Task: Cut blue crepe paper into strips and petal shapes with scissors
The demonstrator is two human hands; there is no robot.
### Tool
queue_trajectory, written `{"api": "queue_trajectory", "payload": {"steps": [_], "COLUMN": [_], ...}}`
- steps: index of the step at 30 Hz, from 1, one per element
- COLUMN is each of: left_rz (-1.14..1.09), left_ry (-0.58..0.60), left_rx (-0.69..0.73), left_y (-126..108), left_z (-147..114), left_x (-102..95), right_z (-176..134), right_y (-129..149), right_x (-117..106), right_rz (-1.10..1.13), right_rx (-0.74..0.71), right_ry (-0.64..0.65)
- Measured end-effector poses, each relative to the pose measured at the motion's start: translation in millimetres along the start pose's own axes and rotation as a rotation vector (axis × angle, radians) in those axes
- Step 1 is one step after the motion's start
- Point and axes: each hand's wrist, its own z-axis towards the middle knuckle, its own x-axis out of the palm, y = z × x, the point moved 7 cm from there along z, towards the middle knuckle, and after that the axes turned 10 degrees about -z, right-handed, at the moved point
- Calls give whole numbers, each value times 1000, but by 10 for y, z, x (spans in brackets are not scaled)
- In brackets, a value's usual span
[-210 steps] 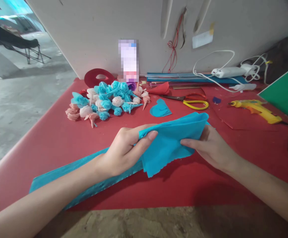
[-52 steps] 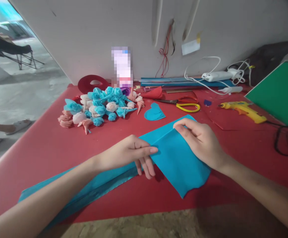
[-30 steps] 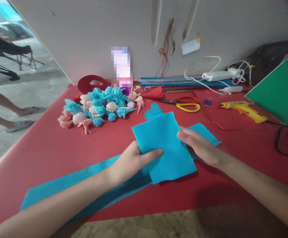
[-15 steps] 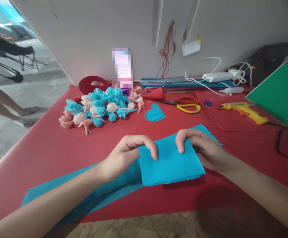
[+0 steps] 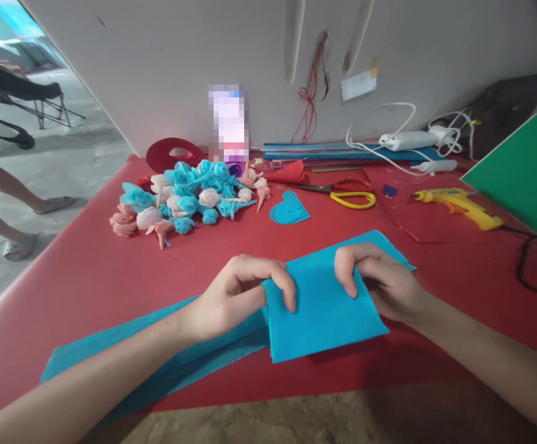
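Observation:
A folded piece of blue crepe paper (image 5: 323, 314) is held between my two hands, its lower edge raised off the table. My left hand (image 5: 245, 290) grips its left side, with the index finger bent over the front face. On the right, my right hand (image 5: 374, 274) pinches the other side, fingertips curled onto the face and the thumb hidden. A long blue strip of paper (image 5: 157, 370) lies under my left forearm. More blue paper (image 5: 383, 243) stretches out behind my right hand. Heart-shaped blue paper pieces (image 5: 290, 208) lie beyond the hands.
Blue, pink and white paper roses (image 5: 185, 203) are heaped at the left back. Yellow-and-red-handled scissors (image 5: 351, 196) and a yellow glue gun (image 5: 462, 206) lie on the red table (image 5: 166, 271). A power strip (image 5: 407, 142) sits near the wall. A person's legs (image 5: 9, 179) show at left.
The folded paper has tipped and shifted slightly down toward me, its front face showing larger. Both hands keep their grip. The person at left has moved a foot.

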Motion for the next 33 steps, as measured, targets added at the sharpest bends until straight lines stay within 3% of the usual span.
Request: {"api": "queue_trajectory", "payload": {"steps": [6,10,14,18,22,27,31,33], "left_rz": [92,107,222,233,199,165,97,72], "left_ry": [116,76,28,94,190,214,152,96], "left_rx": [43,64,-1,-86,-215,-221,-163,-83], "left_y": [-46,-28,32,101,229,233,116,29], "left_z": [-28,-27,-4,-2,-36,-56,-39,-29], "left_x": [60,46,23,80,218,315,229,160], "right_z": [-16,-23,-23,-38,-73,-76,-113,-98], "right_y": [40,54,-34,-93,-102,-67,-22,17], "right_x": [-14,-28,-4,44,244,356,184,7], "right_rz": [-84,-138,-130,-159,-187,-194,-228,-183], "right_rx": [-24,-21,59,73,53,72,117,121], "right_ry": [-55,-16,206,404,550,502,549,506]}}
